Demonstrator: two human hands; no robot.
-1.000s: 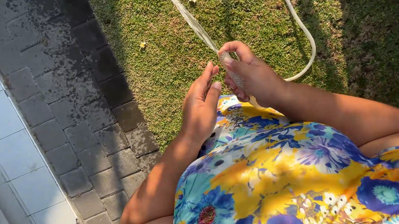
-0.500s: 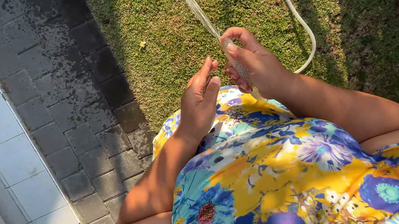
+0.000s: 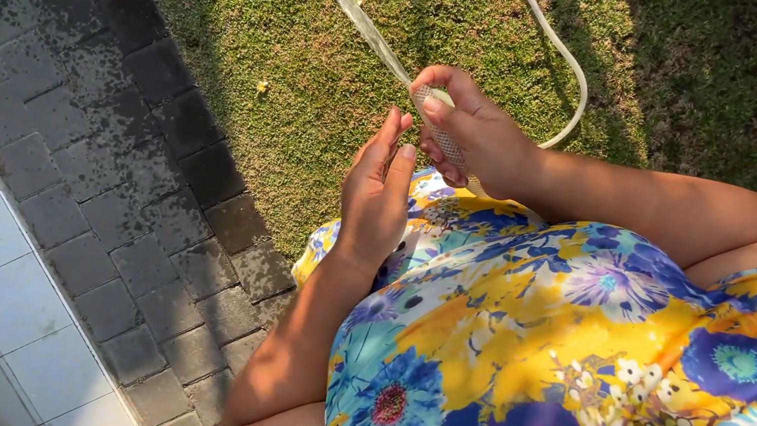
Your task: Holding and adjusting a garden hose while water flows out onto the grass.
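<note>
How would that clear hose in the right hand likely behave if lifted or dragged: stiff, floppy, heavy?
The hose is probably flexible rather than stiff: it curves in a loop across the grass. Its clear, thin wall suggests it is light for its length. Held in the right hand, it would likely sag and trail rather than keep its shape.

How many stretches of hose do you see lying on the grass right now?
2: one stretch runs from the right hand up to the top edge; the other loops right of that hand, its near end hidden behind the forearm.
</note>
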